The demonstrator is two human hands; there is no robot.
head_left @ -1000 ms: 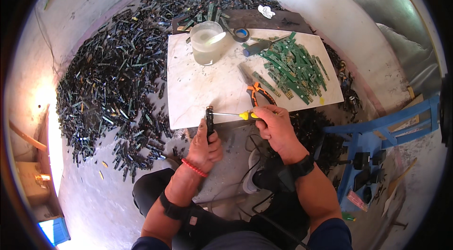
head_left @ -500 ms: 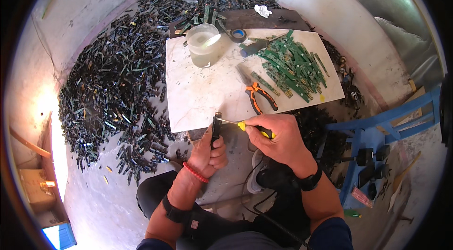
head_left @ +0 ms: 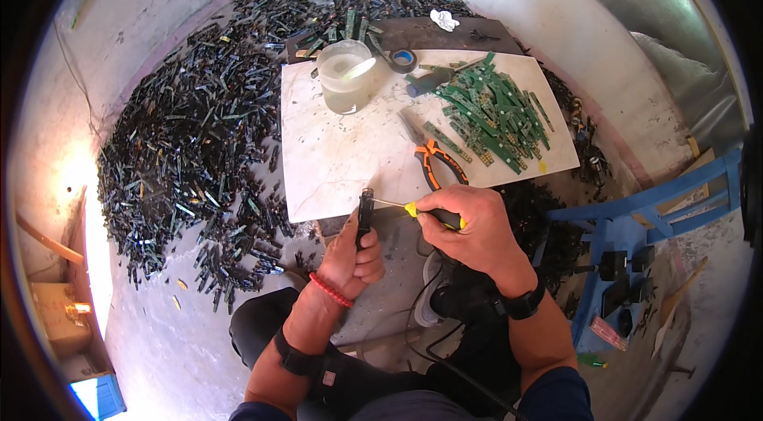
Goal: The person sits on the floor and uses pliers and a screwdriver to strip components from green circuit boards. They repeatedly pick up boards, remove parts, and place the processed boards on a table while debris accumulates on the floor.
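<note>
My left hand is closed around a narrow black strip-like piece, held upright in front of the board's near edge. What exactly the piece is, I cannot make out. A screwdriver with a yellow and black handle lies in the closed fingers of my right hand. Its thin metal shaft points left, and the tip meets the upper end of the black piece. Just beyond my right hand, pliers with orange and black handles rest on the pale board.
Green circuit-board strips are heaped on the board's right side. A clear tub of liquid, a tape roll and crumpled white paper stand farther back. Dark strips cover the floor at left. A blue chair is at right.
My right hand has shifted very slightly to the right with the screwdriver. The tip remains at the top of the black piece, and my left hand has hardly moved.
</note>
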